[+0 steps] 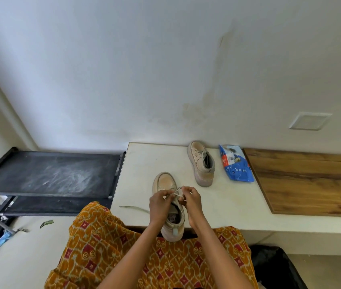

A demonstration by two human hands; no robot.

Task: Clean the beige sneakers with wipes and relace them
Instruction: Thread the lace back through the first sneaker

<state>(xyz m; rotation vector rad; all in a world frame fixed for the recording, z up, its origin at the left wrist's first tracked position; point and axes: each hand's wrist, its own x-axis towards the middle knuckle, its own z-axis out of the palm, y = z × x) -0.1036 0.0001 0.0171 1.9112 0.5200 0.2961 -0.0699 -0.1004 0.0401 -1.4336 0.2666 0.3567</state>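
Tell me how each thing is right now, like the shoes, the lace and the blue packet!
Near sneaker: upright on the white ledge, being laced.
Lace: pinched by left hand and right hand; one end trails loose on the ledge.
Far sneaker: upright, laced, untouched.
Blue packet: lying flat, top looks torn open.
Black rack: top shelf dusty.

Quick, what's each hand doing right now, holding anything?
Left hand: fingers pinch the lace over the near sneaker.
Right hand: fingers pinch the same lace.
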